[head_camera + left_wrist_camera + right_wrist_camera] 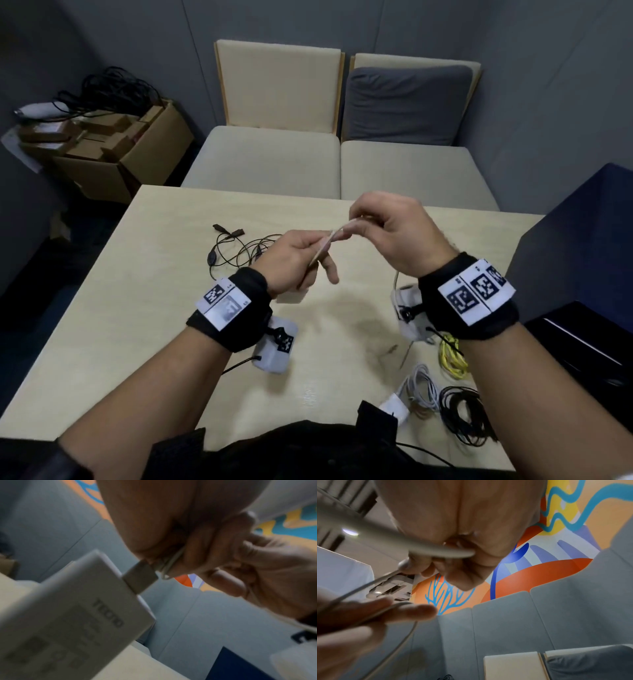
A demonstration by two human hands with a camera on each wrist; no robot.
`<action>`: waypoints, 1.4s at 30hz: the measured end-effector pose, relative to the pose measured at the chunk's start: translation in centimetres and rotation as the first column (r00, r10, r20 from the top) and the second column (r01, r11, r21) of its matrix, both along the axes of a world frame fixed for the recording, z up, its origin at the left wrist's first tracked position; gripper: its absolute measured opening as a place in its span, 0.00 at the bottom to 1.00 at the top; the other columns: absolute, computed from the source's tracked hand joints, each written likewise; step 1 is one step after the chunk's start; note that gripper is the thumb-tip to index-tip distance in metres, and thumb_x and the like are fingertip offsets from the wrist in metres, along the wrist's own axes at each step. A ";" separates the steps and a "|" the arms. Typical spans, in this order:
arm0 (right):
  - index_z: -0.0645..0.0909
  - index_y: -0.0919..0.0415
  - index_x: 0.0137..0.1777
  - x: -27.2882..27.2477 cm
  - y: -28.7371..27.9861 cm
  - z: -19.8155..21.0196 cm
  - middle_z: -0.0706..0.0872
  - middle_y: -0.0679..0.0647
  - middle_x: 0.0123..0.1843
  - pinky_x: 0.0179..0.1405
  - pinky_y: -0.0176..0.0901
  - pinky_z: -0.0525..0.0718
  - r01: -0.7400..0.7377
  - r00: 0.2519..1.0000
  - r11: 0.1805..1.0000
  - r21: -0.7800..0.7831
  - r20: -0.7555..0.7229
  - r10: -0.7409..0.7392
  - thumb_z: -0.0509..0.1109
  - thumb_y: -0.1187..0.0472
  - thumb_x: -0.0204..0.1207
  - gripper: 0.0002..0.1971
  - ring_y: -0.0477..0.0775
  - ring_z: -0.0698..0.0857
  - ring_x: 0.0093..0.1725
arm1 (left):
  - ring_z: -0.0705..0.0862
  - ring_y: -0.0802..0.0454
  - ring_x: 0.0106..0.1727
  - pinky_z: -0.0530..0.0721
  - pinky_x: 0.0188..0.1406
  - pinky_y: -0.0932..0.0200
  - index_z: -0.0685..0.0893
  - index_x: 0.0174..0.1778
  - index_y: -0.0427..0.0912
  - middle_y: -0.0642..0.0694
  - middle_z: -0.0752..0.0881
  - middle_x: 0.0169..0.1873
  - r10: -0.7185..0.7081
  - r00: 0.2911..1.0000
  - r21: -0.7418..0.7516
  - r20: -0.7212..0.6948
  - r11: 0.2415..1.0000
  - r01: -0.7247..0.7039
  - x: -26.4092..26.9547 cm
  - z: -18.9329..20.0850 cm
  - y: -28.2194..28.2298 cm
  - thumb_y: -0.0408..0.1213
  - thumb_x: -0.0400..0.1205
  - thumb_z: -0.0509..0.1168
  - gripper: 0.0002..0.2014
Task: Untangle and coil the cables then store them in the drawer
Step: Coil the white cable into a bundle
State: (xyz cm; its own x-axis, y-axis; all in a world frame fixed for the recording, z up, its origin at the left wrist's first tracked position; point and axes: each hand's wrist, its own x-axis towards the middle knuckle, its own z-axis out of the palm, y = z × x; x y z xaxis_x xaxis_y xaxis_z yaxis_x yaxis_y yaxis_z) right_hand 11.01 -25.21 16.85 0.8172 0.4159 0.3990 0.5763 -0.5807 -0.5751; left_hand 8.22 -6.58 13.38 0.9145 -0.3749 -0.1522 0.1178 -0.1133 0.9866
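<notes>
Near right corner of the tabletop (144,325): three coiled cables lie close together, a black coil (462,411), a grey-white coil (419,385) and, just beyond them, a yellow coil (452,353). Above the middle of the tabletop, both hands are raised. The left hand (291,263) clenches thin loops of a white cable (169,563); its plug sits in a white charger block (77,615) hanging below the palm. The right hand (394,233) pinches the same cable between thumb and fingers, with a strand running between the two hands. Toward the far left edge, a thin black cable (233,250) lies loose and uncoiled. Beyond the far edge stand two beige chairs (274,137); a cardboard box (137,150) sits on the floor to the left.
</notes>
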 end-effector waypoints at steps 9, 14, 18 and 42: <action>0.81 0.59 0.44 2.1 -0.5 -2.0 0.81 0.53 0.38 0.38 0.40 0.73 0.156 0.987 0.987 0.042 -0.054 -0.154 0.67 0.59 0.80 0.06 0.51 0.76 0.36 | 0.62 0.57 0.13 0.56 0.22 0.57 0.82 0.55 0.37 0.41 0.81 0.21 -0.127 0.985 -0.342 -0.119 0.936 0.080 -0.6 -0.4 1.0 0.40 0.83 0.52 0.16; 0.78 0.54 0.40 1.4 0.3 -2.9 0.73 0.50 0.29 0.20 0.37 0.74 0.241 0.924 0.960 0.141 -0.336 -0.183 0.62 0.56 0.84 0.11 0.52 0.76 0.21 | 0.68 0.55 0.15 0.68 0.18 0.65 0.79 0.57 0.35 0.48 0.74 0.18 -0.151 0.977 -0.482 -0.148 0.874 0.062 -0.6 0.5 0.2 0.38 0.82 0.52 0.15; 0.76 0.55 0.41 0.9 0.5 -3.5 0.71 0.52 0.30 0.21 0.45 0.78 0.225 0.899 0.941 0.252 -0.427 -0.101 0.60 0.63 0.84 0.10 0.53 0.72 0.22 | 0.83 0.51 0.28 0.84 0.39 0.57 0.76 0.64 0.36 0.52 0.72 0.18 -0.111 0.983 -0.599 -0.150 0.801 -0.001 -0.6 0.8 0.1 0.35 0.84 0.51 0.16; 0.82 0.60 0.40 0.9 -3.5 -6.3 0.83 0.57 0.30 0.35 0.48 0.85 0.427 0.844 0.796 0.429 -0.504 -0.182 0.67 0.64 0.81 0.08 0.55 0.84 0.28 | 0.66 0.61 0.19 0.74 0.28 0.67 0.75 0.45 0.43 0.52 0.72 0.26 0.562 0.742 -0.497 -0.366 0.556 -0.666 2.5 -0.7 3.2 0.34 0.90 0.48 0.12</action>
